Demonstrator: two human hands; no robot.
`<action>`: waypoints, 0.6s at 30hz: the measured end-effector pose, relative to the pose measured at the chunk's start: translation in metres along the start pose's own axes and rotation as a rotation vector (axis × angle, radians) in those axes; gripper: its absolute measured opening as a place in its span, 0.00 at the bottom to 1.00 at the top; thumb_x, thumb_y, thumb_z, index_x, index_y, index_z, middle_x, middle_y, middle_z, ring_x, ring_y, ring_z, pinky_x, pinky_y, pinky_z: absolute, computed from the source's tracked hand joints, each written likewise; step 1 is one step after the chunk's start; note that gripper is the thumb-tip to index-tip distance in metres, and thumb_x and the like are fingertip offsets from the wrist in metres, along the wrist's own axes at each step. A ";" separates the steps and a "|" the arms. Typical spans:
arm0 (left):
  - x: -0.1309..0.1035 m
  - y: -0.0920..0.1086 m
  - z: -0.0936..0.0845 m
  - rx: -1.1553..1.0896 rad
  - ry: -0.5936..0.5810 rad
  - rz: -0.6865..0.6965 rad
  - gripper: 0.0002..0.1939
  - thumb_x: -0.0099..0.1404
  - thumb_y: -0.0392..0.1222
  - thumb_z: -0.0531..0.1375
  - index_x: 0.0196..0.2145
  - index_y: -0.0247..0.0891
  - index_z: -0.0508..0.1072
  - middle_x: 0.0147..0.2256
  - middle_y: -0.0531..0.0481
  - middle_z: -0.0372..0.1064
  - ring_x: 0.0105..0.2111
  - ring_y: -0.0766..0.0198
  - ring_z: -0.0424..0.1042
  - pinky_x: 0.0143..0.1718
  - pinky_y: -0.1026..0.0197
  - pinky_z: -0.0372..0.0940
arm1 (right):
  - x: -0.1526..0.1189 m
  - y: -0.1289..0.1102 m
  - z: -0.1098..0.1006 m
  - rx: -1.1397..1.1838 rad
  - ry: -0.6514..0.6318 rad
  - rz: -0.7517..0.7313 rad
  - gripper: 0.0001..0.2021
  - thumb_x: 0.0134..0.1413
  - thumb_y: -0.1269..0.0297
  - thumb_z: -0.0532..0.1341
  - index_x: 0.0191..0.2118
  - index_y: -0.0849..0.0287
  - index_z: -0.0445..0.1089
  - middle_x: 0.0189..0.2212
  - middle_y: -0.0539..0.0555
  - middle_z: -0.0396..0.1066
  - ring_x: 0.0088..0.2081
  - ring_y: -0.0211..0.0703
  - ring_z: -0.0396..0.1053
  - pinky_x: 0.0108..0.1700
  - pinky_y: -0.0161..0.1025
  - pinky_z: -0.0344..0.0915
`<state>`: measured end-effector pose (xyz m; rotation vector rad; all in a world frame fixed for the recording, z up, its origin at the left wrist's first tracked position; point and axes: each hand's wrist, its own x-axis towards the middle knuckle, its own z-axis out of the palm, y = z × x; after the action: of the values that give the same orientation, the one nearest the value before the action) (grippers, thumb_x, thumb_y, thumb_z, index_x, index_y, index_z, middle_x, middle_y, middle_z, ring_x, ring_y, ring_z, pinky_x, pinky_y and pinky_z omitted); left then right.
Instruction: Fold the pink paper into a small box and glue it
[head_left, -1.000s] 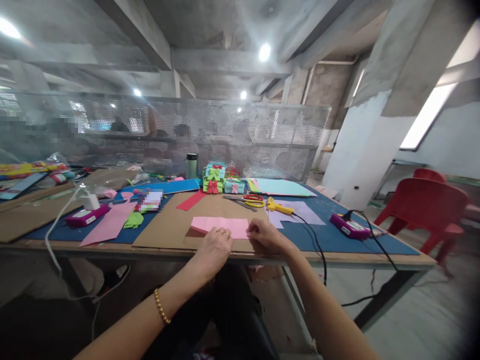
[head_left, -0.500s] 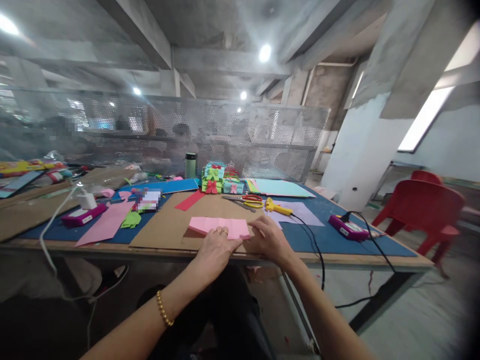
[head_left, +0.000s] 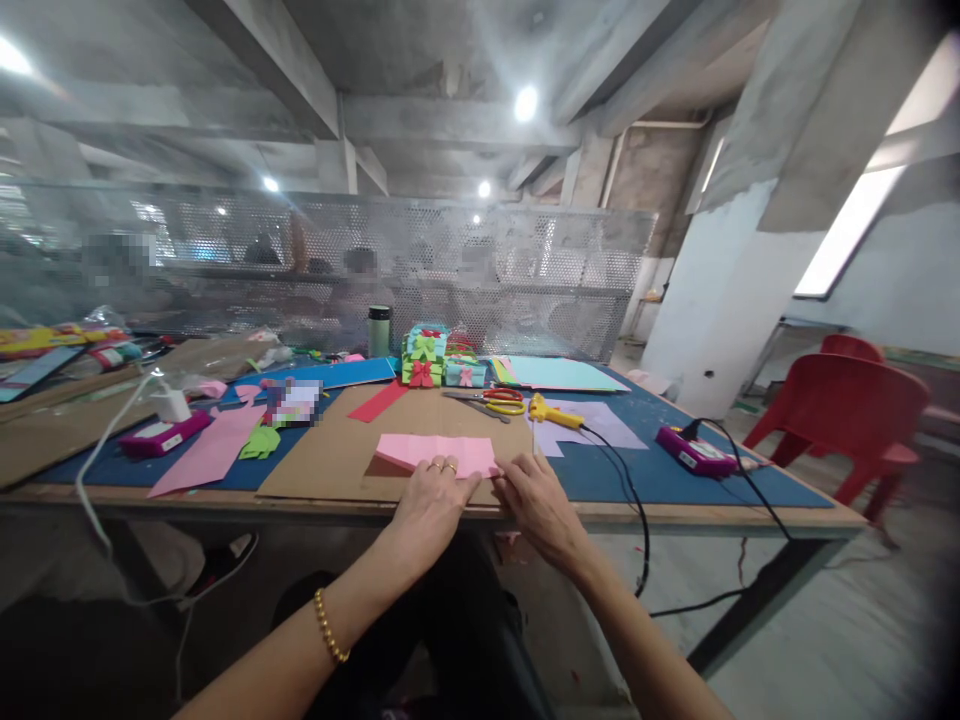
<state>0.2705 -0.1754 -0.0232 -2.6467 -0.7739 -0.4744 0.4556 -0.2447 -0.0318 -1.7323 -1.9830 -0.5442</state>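
Observation:
A folded pink paper piece (head_left: 427, 453) lies on a brown cardboard sheet (head_left: 322, 465) near the table's front edge. My left hand (head_left: 435, 500), with rings and a gold beaded bracelet, presses on the paper's front side, fingers close together. At the paper's right end, my right hand (head_left: 536, 500) pinches the corner with thumb and forefinger. Behind the hands lie scissors with red and yellow handles (head_left: 504, 400) and a yellow glue gun (head_left: 555, 412) on light purple paper (head_left: 615, 425).
Small green and blue paper boxes with bows (head_left: 422, 350) stand at the back beside a green bottle (head_left: 379, 332). Purple power strips (head_left: 694, 455) with cables sit at both sides. Pink paper (head_left: 210, 452) lies left; a red chair (head_left: 847, 415) stands right.
My right hand has closed its fingers at the paper's right corner, where they were more raised and spread before. My left hand stays on the paper. The view has shifted slightly.

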 end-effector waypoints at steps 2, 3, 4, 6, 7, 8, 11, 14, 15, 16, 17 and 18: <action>0.001 0.000 0.000 -0.002 -0.008 -0.003 0.22 0.69 0.33 0.52 0.58 0.47 0.65 0.44 0.40 0.68 0.46 0.52 0.66 0.43 0.54 0.61 | 0.001 0.005 0.000 0.017 0.004 -0.025 0.14 0.68 0.67 0.50 0.45 0.58 0.73 0.37 0.57 0.68 0.39 0.46 0.63 0.42 0.41 0.59; 0.001 -0.001 0.000 -0.004 -0.012 -0.006 0.22 0.68 0.33 0.52 0.58 0.48 0.65 0.44 0.40 0.68 0.46 0.52 0.66 0.43 0.54 0.60 | 0.001 0.006 0.000 0.017 0.004 -0.035 0.14 0.68 0.67 0.50 0.44 0.58 0.74 0.36 0.57 0.68 0.39 0.45 0.63 0.42 0.41 0.59; 0.002 -0.001 0.001 -0.005 -0.015 -0.009 0.23 0.68 0.32 0.52 0.58 0.48 0.65 0.43 0.40 0.67 0.46 0.52 0.66 0.42 0.54 0.60 | 0.001 0.007 0.001 0.013 0.006 -0.043 0.14 0.68 0.66 0.51 0.44 0.58 0.74 0.36 0.57 0.68 0.38 0.45 0.63 0.42 0.40 0.59; 0.002 -0.001 0.001 -0.007 -0.018 -0.015 0.23 0.68 0.32 0.52 0.58 0.49 0.65 0.43 0.41 0.67 0.45 0.52 0.66 0.42 0.54 0.60 | 0.000 0.007 0.001 0.003 0.012 -0.050 0.14 0.68 0.66 0.51 0.42 0.59 0.74 0.36 0.57 0.67 0.38 0.45 0.62 0.43 0.41 0.59; 0.002 -0.001 0.001 -0.007 -0.021 -0.016 0.23 0.68 0.32 0.52 0.58 0.49 0.65 0.44 0.40 0.67 0.45 0.51 0.66 0.42 0.54 0.60 | 0.000 0.006 0.000 0.001 0.011 -0.054 0.13 0.68 0.67 0.51 0.42 0.59 0.74 0.36 0.57 0.67 0.38 0.45 0.62 0.43 0.41 0.59; 0.002 -0.001 0.000 -0.007 -0.024 -0.020 0.23 0.68 0.32 0.52 0.58 0.49 0.65 0.44 0.40 0.67 0.45 0.51 0.66 0.43 0.53 0.61 | -0.001 0.005 -0.001 0.001 0.006 -0.059 0.13 0.68 0.66 0.52 0.42 0.59 0.74 0.36 0.57 0.68 0.39 0.45 0.62 0.44 0.41 0.59; 0.002 0.000 -0.003 -0.008 -0.033 -0.032 0.22 0.68 0.32 0.52 0.57 0.44 0.65 0.45 0.39 0.68 0.46 0.51 0.66 0.45 0.53 0.61 | -0.002 0.000 -0.007 -0.008 -0.030 -0.075 0.10 0.66 0.62 0.55 0.39 0.58 0.74 0.37 0.57 0.68 0.40 0.46 0.63 0.44 0.41 0.59; 0.003 0.000 -0.007 -0.013 -0.051 -0.047 0.20 0.67 0.31 0.52 0.56 0.41 0.66 0.45 0.38 0.67 0.47 0.52 0.66 0.45 0.53 0.61 | -0.002 -0.005 -0.011 -0.051 -0.038 -0.083 0.09 0.63 0.58 0.59 0.39 0.56 0.73 0.37 0.57 0.68 0.40 0.47 0.63 0.43 0.41 0.60; 0.003 0.000 -0.009 -0.019 -0.062 -0.048 0.20 0.67 0.31 0.52 0.55 0.42 0.67 0.45 0.39 0.67 0.46 0.52 0.66 0.45 0.53 0.61 | -0.002 -0.006 -0.011 -0.068 -0.035 -0.083 0.09 0.62 0.58 0.60 0.39 0.56 0.73 0.36 0.57 0.68 0.39 0.47 0.63 0.43 0.41 0.60; 0.004 0.000 -0.010 -0.026 -0.073 -0.052 0.19 0.67 0.31 0.51 0.54 0.42 0.67 0.45 0.39 0.68 0.46 0.52 0.67 0.45 0.53 0.61 | -0.002 -0.007 -0.011 -0.081 -0.033 -0.083 0.09 0.62 0.57 0.60 0.39 0.56 0.73 0.36 0.57 0.68 0.39 0.47 0.63 0.43 0.41 0.60; 0.004 -0.001 -0.011 -0.034 -0.082 -0.055 0.19 0.67 0.32 0.51 0.53 0.43 0.68 0.45 0.39 0.68 0.46 0.52 0.67 0.44 0.54 0.61 | -0.001 -0.007 -0.010 -0.091 -0.035 -0.085 0.09 0.62 0.57 0.60 0.39 0.56 0.73 0.36 0.57 0.69 0.39 0.47 0.64 0.43 0.42 0.60; 0.005 -0.001 -0.012 -0.041 -0.089 -0.059 0.18 0.68 0.32 0.51 0.53 0.44 0.68 0.44 0.40 0.68 0.46 0.52 0.67 0.44 0.54 0.61 | -0.001 -0.007 -0.010 -0.097 -0.039 -0.086 0.09 0.63 0.57 0.59 0.39 0.56 0.73 0.35 0.57 0.69 0.39 0.47 0.64 0.42 0.42 0.60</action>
<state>0.2714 -0.1770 -0.0106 -2.7047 -0.8805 -0.3943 0.4491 -0.2521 -0.0244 -1.7335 -2.0977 -0.6505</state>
